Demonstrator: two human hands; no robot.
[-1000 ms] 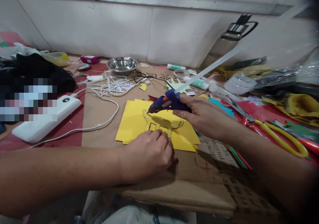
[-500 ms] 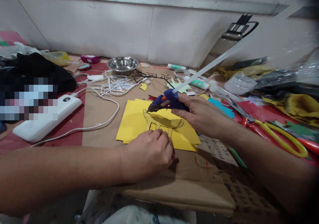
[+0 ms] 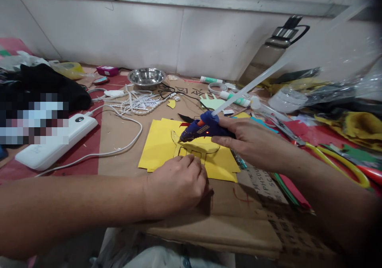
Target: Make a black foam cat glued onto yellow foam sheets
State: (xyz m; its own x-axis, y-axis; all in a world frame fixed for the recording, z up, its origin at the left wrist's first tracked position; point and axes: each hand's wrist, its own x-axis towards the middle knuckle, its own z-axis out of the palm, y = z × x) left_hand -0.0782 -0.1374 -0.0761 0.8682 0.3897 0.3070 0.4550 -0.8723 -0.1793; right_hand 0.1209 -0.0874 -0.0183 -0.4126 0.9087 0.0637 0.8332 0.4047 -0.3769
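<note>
My right hand (image 3: 238, 134) grips a blue glue gun (image 3: 198, 129) with a long clear glue stick (image 3: 253, 84) rising from its back. The nozzle points down at the upper left part of a yellow cut-out (image 3: 205, 144) with a dark outline, which lies on yellow sheets (image 3: 153, 146). Curled up, my left hand (image 3: 179, 184) presses on the lower edge of the yellow pieces; its fingertips are hidden, so what they pinch does not show. Under the sheets is brown cardboard (image 3: 119, 160).
A white power bank (image 3: 56, 140) with a cable lies left. Behind are a steel bowl (image 3: 147, 77), glue tubes (image 3: 235, 99) and a tall bottle (image 3: 265, 53). Scissors with yellow and red handles (image 3: 337, 162) and coloured scraps lie to the right, partly behind my forearm.
My right hand and the glue gun have moved slightly right and down, the nozzle now further along the cut-out. My left hand has stayed in place.
</note>
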